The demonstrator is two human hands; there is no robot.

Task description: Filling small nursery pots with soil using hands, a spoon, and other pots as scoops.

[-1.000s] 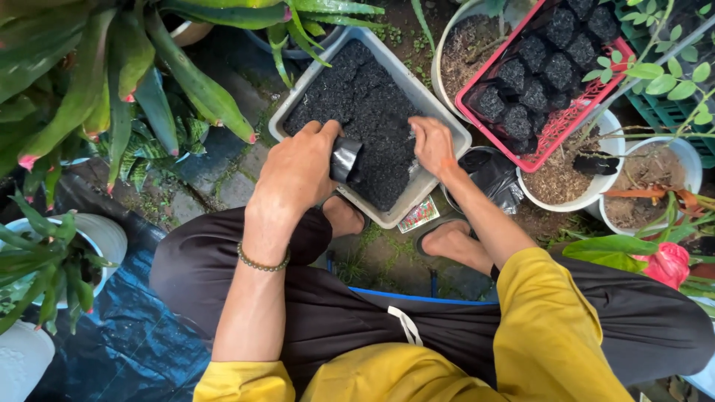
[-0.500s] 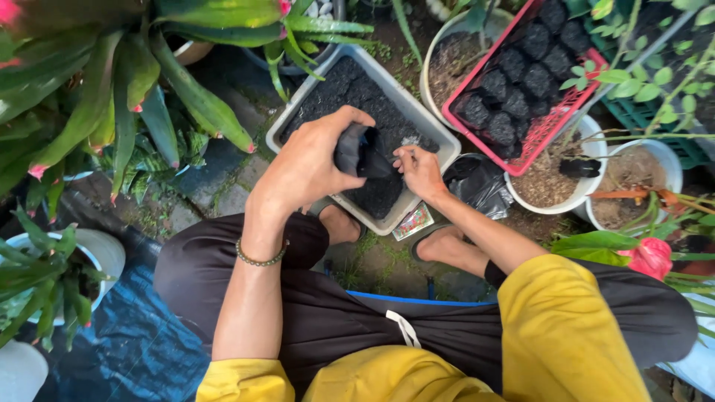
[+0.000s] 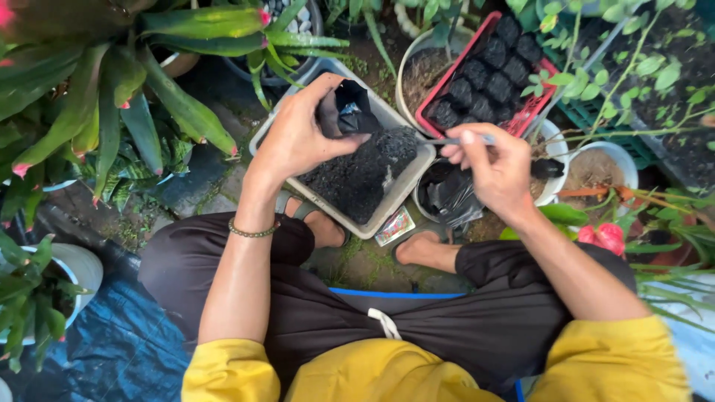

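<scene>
- Head view: my left hand (image 3: 298, 138) is closed around a small black plastic bag (image 3: 348, 108), thumb on one side and fingers curled over the other, its mouth gaping upward above the far end of the tray.
- The bag is lifted clear of the soil, tilted a little toward my right side; I cannot tell how full it is.
- My right hand (image 3: 495, 167) is pinched on a thin grey metal tool (image 3: 445, 141), thumb and forefinger pressed together on its handle, the other fingers folded in. The tool's tip lies level, pointing left at the tray's right edge.
- My two hands are apart, with the tray's near corner between them.
- The grey rectangular tray (image 3: 408, 179) sits on the ground in front of my knees, filled with dark soil (image 3: 357, 175).
- Just beside the tray on the right is a round pot stuffed with crumpled black plastic (image 3: 447, 193), under my right hand.
- Beyond it a red crate (image 3: 529, 112) holds rows of filled black bags and rests on a white pot.
- A small printed packet (image 3: 395, 226) lies on the ground by the tray's near edge, between my sandalled feet.
- Broad green leaves with pink tips (image 3: 126, 97) crowd the left side.
</scene>
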